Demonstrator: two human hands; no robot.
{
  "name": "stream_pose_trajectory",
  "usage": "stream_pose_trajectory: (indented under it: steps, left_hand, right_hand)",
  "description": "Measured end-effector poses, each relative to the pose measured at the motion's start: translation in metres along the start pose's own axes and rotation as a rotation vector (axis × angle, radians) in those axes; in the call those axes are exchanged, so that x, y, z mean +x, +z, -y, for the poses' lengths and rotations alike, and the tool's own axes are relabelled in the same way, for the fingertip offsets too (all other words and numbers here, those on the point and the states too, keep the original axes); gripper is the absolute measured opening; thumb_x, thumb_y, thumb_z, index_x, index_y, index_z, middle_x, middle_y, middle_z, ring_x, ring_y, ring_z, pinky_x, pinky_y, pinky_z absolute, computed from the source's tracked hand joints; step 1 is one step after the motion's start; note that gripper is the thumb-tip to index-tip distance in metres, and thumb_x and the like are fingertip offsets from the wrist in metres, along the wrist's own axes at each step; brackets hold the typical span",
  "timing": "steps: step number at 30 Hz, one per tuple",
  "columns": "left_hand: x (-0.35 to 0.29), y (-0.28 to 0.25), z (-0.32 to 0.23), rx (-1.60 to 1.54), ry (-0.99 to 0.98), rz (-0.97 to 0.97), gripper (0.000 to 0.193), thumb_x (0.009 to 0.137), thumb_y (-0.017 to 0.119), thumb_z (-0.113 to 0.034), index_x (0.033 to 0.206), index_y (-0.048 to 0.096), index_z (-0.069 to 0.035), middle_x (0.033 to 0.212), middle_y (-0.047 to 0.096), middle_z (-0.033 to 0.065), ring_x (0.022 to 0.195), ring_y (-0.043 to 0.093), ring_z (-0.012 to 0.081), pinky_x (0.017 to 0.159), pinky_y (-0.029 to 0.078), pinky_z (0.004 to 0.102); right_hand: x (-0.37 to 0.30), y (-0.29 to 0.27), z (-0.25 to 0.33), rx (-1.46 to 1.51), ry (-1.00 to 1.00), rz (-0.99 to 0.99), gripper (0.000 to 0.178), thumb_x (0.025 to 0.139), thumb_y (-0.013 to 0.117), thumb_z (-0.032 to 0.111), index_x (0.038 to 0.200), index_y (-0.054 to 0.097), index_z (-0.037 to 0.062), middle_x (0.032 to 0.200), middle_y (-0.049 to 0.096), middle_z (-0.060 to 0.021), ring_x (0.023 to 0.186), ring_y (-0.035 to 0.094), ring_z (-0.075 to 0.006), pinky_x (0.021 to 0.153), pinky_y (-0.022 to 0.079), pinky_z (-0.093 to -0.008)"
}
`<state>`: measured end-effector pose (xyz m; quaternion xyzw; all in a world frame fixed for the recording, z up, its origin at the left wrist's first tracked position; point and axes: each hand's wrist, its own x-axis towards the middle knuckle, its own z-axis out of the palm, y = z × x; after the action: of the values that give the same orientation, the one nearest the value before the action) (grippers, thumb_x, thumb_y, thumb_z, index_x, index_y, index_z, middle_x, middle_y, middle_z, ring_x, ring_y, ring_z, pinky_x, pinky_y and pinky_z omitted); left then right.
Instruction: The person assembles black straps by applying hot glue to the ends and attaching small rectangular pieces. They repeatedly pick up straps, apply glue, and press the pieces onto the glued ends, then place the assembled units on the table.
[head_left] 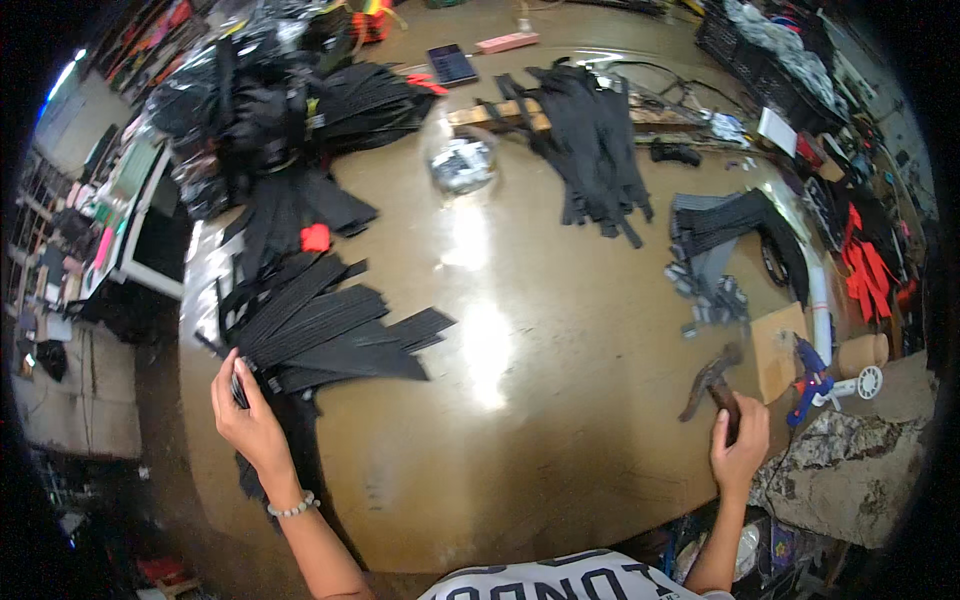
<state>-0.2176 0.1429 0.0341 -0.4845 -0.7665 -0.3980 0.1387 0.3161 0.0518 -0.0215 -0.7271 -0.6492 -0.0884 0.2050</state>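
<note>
My left hand [247,418] pinches a black strap piece [238,385] at the near end of a fanned stack of black straps [320,330] on the left of the brown table [520,420]. A bead bracelet circles that wrist. My right hand [740,445] grips the handle of a hammer [712,385] near the table's right edge, its head resting on the tabletop.
More black straps [595,140] lie at the back middle, and a big heap of black pieces [280,100] at the back left. A grey strap pile [720,235], a cardboard piece [778,345], a blue glue gun [808,380], a phone [452,64] and a stone block [850,470] are around.
</note>
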Motion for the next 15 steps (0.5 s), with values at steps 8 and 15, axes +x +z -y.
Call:
stream_pose_trajectory:
  steps: [8, 15]
  left_hand:
    - [-0.046, 0.188, -0.228, -0.481, 0.161, 0.788, 0.037, 0.087, 0.071, -0.037, 0.094, 0.067, -0.001, 0.071, 0.064, 0.0188, 0.063, 0.063, 0.0254, 0.064, 0.05, 0.0355]
    - [-0.039, 0.243, -0.277, -0.292, 0.112, 0.677, 0.05, 0.085, 0.071, -0.046, 0.079, 0.069, 0.004, 0.068, 0.066, 0.0222, 0.067, 0.068, 0.0327, 0.064, 0.05, 0.0414]
  right_hand:
    - [-0.003, 0.003, -0.007, 0.015, 0.052, 0.073, 0.034, 0.085, 0.065, 0.015, 0.115, 0.06, 0.0012, 0.105, 0.06, -0.0173, 0.097, 0.057, -0.0371, 0.085, 0.045, -0.0458]
    - [-0.001, 0.0, -0.019, 0.042, -0.068, 0.082, 0.038, 0.086, 0.067, 0.021, 0.117, 0.06, 0.0016, 0.105, 0.06, -0.0153, 0.097, 0.059, -0.0347, 0.082, 0.047, -0.0466]
